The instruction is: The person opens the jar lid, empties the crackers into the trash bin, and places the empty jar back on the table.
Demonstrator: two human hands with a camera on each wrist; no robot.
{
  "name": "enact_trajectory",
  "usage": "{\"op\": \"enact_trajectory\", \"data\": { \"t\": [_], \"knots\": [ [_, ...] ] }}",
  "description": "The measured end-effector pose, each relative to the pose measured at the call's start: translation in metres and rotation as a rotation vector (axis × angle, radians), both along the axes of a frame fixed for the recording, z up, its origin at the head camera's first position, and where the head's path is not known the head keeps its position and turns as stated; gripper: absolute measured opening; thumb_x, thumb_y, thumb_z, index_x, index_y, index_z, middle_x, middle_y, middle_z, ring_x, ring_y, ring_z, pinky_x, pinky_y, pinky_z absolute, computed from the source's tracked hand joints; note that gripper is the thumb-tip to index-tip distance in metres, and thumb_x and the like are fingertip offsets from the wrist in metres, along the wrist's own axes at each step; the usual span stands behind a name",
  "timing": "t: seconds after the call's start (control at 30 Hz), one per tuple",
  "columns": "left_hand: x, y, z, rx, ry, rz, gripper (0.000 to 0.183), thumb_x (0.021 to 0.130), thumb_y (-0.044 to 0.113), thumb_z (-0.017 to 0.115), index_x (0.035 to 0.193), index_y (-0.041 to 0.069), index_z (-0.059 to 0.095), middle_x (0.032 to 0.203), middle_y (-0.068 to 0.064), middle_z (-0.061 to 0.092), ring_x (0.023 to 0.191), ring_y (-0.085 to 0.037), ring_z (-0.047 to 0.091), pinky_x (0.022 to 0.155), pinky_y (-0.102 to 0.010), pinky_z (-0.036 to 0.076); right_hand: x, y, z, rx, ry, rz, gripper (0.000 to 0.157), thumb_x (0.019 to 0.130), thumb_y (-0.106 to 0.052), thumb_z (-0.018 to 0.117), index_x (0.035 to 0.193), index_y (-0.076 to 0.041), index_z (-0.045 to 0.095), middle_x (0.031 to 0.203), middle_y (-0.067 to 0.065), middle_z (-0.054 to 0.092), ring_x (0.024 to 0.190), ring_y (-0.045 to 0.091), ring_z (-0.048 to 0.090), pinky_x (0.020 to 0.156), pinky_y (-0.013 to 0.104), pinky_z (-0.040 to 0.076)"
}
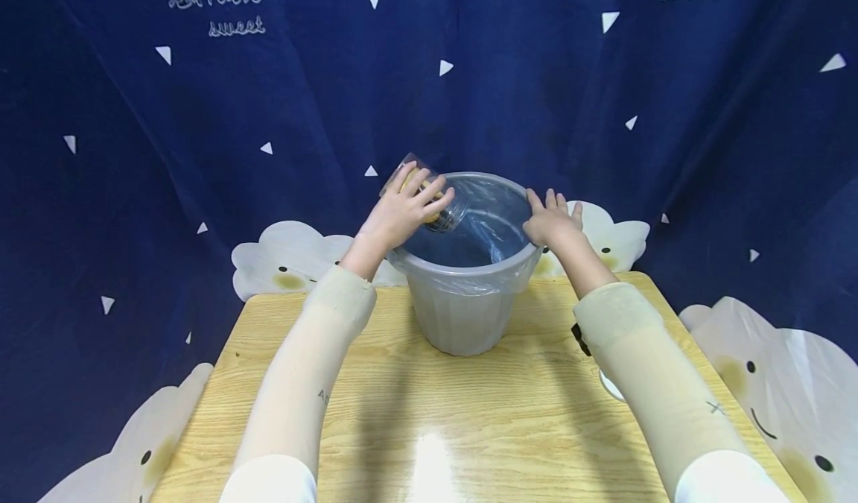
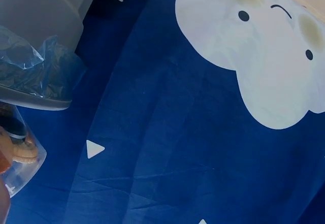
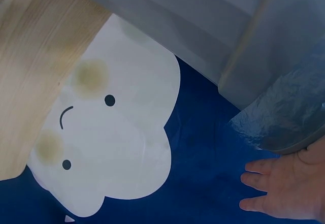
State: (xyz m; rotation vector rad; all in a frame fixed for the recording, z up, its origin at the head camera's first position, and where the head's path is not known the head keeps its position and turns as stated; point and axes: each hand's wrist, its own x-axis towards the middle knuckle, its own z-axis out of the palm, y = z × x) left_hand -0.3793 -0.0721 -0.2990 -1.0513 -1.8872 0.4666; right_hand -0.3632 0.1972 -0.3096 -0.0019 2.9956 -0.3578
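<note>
My left hand grips a clear jar, tilted mouth-down over the left rim of a grey trash bin. In the left wrist view, tan and dark round pieces that look like cookies show inside the jar. A thin clear bag lines the bin and folds over its rim. My right hand rests on the bin's right rim. Its fingers are spread and straight in the right wrist view.
The bin stands upright near the far edge of a wooden table. Behind hangs a dark blue curtain with white triangles and cloud faces. A white round thing lies partly hidden under the right forearm.
</note>
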Motion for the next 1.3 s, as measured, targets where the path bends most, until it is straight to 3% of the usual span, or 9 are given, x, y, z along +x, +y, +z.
{"op": "enact_trajectory", "data": {
  "t": [0.23,0.57,0.8,1.3],
  "knots": [
    [0.002,-0.005,0.008,-0.082,0.007,0.053,0.048,0.084,0.001,0.053,0.126,0.023,0.050,0.130,-0.002,0.049,0.118,-0.026,0.040,0.109,-0.043,0.020,0.000,0.000,-0.001,-0.009,0.001,0.002,0.067,0.089,-0.017,0.034,0.147,-0.007,0.003,0.148,0.029,-0.005,0.136,0.042,-0.007,0.105,0.060,-0.009],
    [0.007,-0.004,0.024,-0.083,-0.001,0.040,0.050,0.086,-0.007,0.043,0.127,0.022,0.049,0.131,-0.005,0.048,0.119,-0.028,0.040,0.110,-0.044,0.018,-0.001,0.001,-0.001,-0.017,-0.003,0.001,0.067,0.089,-0.017,0.034,0.147,-0.007,0.003,0.147,0.030,-0.006,0.136,0.042,-0.008,0.104,0.061,-0.009],
    [0.007,-0.005,0.023,-0.093,0.003,0.065,0.051,0.086,-0.006,0.045,0.128,0.023,0.047,0.132,-0.004,0.046,0.119,-0.028,0.039,0.110,-0.044,0.018,0.000,0.000,0.000,-0.006,-0.005,0.003,0.067,0.089,-0.018,0.035,0.147,-0.007,0.003,0.148,0.029,-0.004,0.136,0.042,-0.007,0.104,0.061,-0.009],
    [0.007,-0.005,0.016,-0.014,0.004,0.043,0.050,0.086,-0.004,0.045,0.127,0.023,0.049,0.132,-0.003,0.047,0.119,-0.028,0.039,0.110,-0.045,0.019,-0.001,0.000,-0.001,-0.015,-0.003,0.001,0.067,0.089,-0.018,0.035,0.147,-0.007,0.003,0.147,0.030,-0.005,0.136,0.042,-0.008,0.104,0.060,-0.010]
  ]
}}
